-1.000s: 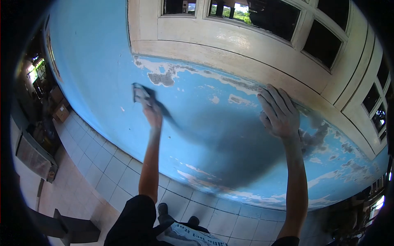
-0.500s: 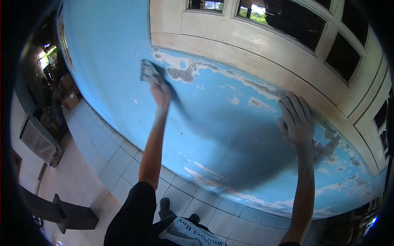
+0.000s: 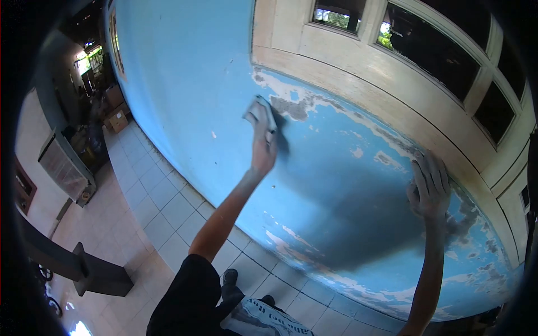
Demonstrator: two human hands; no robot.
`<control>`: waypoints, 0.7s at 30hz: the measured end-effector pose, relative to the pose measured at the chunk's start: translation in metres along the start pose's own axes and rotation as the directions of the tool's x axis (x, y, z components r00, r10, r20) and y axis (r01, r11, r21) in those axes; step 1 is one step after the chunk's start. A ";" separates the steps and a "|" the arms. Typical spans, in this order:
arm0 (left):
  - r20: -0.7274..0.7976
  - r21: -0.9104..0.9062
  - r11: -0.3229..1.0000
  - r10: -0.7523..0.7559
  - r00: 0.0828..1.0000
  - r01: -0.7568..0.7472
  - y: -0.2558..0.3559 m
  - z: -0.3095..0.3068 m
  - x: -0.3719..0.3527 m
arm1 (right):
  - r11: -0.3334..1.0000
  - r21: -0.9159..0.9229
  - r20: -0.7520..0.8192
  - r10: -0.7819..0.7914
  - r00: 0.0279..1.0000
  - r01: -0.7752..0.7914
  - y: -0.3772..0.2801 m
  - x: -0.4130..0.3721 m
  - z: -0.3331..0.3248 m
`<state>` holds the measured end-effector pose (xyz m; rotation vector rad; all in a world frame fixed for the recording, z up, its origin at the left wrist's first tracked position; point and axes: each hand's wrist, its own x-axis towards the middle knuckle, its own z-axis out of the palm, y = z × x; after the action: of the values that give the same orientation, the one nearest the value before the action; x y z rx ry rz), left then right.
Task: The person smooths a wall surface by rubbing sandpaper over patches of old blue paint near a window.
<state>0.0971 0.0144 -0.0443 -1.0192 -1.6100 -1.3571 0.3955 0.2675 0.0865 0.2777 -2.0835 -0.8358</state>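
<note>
My left hand (image 3: 261, 137) presses a grey sheet that looks like sandpaper (image 3: 250, 115) against the blue wall (image 3: 185, 101), below the lower corner of the cream window frame (image 3: 319, 50). The fingers lie over the sheet and hide part of it. Pale dust coats both hands. Over on the right, my right hand (image 3: 431, 187) rests on the wall just under the frame, fingers stretched out and holding nothing. Between the hands, a patch of peeled paint (image 3: 291, 106) shows white and grey beneath the blue.
White floor tiles (image 3: 168, 215) run along the wall's foot, where my shoes (image 3: 230, 277) stand. Cardboard boxes (image 3: 116, 120) sit by the wall at far left. A dark pillar-like object (image 3: 103, 277) and a leaning framed panel (image 3: 64, 165) are at left.
My view has swung left, so the wall and window sit farther right. My left hand has slid down the wall with the sheet. The right hand stays near the frame.
</note>
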 end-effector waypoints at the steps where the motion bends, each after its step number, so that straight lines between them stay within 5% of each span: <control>1: 0.022 0.022 0.999 -0.047 0.999 0.047 0.003 -0.002 0.001 | 0.999 -0.031 0.034 -0.010 0.999 0.012 -0.002 0.002 -0.002; 6: -0.054 -0.069 0.938 -0.342 0.938 0.339 -0.029 -0.018 0.072 | 0.968 0.063 0.106 -0.249 0.963 0.244 -0.038 0.069 0.012; 10: -0.077 0.046 0.999 0.005 0.997 -0.002 -0.002 0.003 0.030 | 0.979 0.010 0.110 -0.204 0.973 0.204 -0.067 0.143 0.045; 12: 0.077 0.000 1.000 -0.018 0.997 0.018 0.018 -0.003 0.007 | 0.983 -0.016 0.070 -0.179 0.981 0.181 -0.073 0.165 0.055; 14: 0.019 -0.008 1.000 0.009 1.000 -0.009 -0.002 -0.009 0.021 | 0.982 -0.058 0.068 -0.174 0.982 0.178 -0.075 0.177 0.064; 16: -0.039 -0.182 0.926 -0.344 0.938 0.332 -0.049 -0.015 0.057 | 0.984 -0.060 0.062 -0.162 0.985 0.166 -0.077 0.176 0.067; 17: -0.037 -0.183 0.924 -0.346 0.937 0.334 -0.057 -0.016 0.071 | 0.988 -0.055 0.062 -0.142 0.988 0.146 -0.078 0.175 0.068; 19: -0.150 0.012 0.946 -0.320 0.935 0.325 -0.055 -0.023 0.090 | 0.987 -0.065 0.076 -0.141 0.987 0.146 -0.078 0.175 0.067; 21: -0.136 0.045 0.998 -0.042 0.990 0.049 -0.026 -0.008 0.051 | 0.987 -0.066 0.083 -0.142 0.986 0.147 -0.080 0.175 0.067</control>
<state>0.0547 0.0079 -0.0056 -0.8479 -1.5656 -1.3806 0.2280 0.1562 0.1180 0.3657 -2.1196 -1.0212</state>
